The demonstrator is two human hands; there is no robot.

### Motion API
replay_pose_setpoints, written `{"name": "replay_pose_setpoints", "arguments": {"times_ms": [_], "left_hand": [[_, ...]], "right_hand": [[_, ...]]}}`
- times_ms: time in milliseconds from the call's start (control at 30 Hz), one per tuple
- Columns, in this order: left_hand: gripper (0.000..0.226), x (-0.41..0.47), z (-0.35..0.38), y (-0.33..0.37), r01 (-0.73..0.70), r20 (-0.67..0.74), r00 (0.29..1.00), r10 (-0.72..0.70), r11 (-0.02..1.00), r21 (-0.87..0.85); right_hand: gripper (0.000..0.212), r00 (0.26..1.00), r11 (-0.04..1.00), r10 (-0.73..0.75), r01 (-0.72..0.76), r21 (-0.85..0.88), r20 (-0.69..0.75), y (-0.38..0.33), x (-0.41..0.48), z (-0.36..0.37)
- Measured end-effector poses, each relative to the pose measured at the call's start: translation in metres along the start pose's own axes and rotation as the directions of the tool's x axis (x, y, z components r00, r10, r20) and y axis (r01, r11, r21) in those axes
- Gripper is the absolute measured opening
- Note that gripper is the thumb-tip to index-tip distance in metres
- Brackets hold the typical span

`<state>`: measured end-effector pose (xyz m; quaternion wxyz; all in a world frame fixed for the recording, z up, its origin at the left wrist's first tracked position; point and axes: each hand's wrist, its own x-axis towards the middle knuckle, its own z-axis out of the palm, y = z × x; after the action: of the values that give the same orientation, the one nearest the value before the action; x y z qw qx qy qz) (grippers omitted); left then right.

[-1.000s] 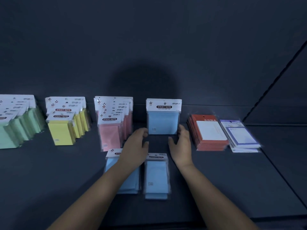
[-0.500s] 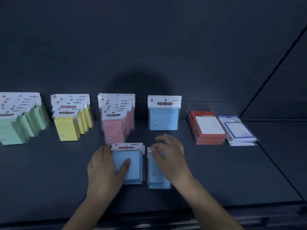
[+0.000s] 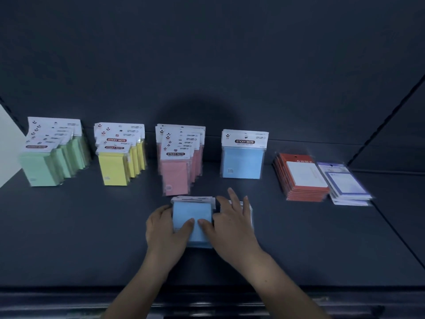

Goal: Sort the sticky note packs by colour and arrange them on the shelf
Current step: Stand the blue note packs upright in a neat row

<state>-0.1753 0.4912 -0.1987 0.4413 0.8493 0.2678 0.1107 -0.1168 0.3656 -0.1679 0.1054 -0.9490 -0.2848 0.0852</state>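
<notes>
The green row [image 3: 53,155], yellow row [image 3: 119,157] and pink row [image 3: 179,157] stand sorted; the left hand [image 3: 164,229] grips and the right hand [image 3: 232,226] presses the unplaced blue packs [image 3: 192,215].

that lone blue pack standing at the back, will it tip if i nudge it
Likely yes: the blue pack stands upright on its narrow bottom edge with nothing bracing its front, so a nudge may topple it. Its plastic wrapper probably slides easily on the smooth shelf.
</notes>
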Motion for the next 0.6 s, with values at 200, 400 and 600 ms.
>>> {"name": "replay_pose_setpoints", "arguments": {"times_ms": [200, 400, 600], "left_hand": [[0.026, -0.012, 0.0, 0.008, 0.06, 0.053, 0.998, -0.041, 0.902, -0.427], [0.042, -0.005, -0.017, 0.004, -0.076, 0.018, 0.994, 0.109, 0.791, -0.607], [0.06, -0.002, -0.026, -0.007, -0.152, 0.05, 0.974, 0.22, 0.801, -0.58]], "right_hand": [[0.05, 1.0, 0.992, 0.006, -0.008, 0.124, 0.01, 0.004, 0.0, 0.005], [0.036, 0.978, 0.919, -0.085, 0.15, 0.365, -0.188, 0.003, 0.004, 0.008], [0.041, 0.972, 0.568, 0.1, 0.121, 0.814, -0.214, -0.005, 0.006, 0.003]]}}
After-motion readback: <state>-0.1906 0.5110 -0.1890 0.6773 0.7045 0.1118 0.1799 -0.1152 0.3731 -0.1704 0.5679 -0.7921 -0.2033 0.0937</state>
